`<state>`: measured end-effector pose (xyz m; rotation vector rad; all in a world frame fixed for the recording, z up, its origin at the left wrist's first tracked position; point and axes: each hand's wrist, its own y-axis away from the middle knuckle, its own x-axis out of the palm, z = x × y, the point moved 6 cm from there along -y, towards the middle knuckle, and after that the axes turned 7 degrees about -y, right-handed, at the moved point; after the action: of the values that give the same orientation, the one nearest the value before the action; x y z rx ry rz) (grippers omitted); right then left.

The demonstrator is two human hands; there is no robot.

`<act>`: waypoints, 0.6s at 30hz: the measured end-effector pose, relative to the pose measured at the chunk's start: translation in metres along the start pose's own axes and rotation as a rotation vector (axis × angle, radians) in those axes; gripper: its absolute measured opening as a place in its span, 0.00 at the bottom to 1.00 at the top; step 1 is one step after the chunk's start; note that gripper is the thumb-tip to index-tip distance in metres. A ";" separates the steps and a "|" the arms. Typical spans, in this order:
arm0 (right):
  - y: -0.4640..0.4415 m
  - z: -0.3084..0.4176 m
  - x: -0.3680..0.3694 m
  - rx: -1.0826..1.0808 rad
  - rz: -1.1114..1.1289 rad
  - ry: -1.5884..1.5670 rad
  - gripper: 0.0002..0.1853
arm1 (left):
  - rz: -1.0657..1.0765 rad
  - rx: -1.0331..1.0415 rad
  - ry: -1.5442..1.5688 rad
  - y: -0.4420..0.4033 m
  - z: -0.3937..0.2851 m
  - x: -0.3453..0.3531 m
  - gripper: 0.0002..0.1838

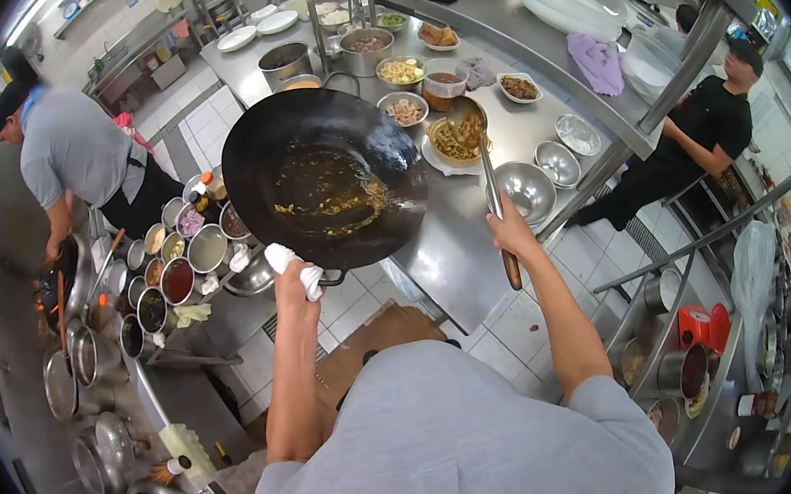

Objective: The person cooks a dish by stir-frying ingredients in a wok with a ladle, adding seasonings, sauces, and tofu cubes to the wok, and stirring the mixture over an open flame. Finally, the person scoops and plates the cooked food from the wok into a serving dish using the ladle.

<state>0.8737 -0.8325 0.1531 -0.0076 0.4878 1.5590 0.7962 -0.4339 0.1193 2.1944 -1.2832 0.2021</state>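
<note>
My left hand (292, 285) is closed around a folded white cloth (283, 257) at the wok's near handle. The large black wok (309, 160) is tilted, and sauce and food scraps cling to its inside. In my right hand (512, 227) is a long metal ladle (491, 179) with a wooden handle end. Its bowl, with brown food in it, is over a dish of noodles (451, 149) on the steel table. Whether the ladle touches the noodles I cannot tell.
Steel bowls (525, 192) stand right of the noodles on the steel table (461, 269). Behind are several food containers (403, 109) and an overhead shelf rail (449, 19). Seasoning pots (207, 247) crowd the left. One person (82, 150) works at left, another (711, 132) at right.
</note>
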 end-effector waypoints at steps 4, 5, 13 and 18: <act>-0.048 -0.059 -0.006 -0.284 -0.293 0.646 0.39 | -0.010 0.019 -0.016 -0.003 0.000 0.000 0.17; -0.041 -0.052 -0.007 -0.293 -0.287 0.650 0.39 | -0.026 0.016 -0.036 -0.003 0.001 0.000 0.17; 0.044 -0.001 0.044 0.063 0.142 -0.001 0.37 | -0.061 0.117 -0.066 0.007 -0.007 0.000 0.21; 0.054 -0.039 0.104 -0.191 0.192 0.183 0.36 | -0.068 0.164 -0.078 0.007 -0.006 0.004 0.24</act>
<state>0.8046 -0.7438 0.1021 -0.2588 0.4922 1.7984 0.7937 -0.4362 0.1286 2.4019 -1.2713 0.2032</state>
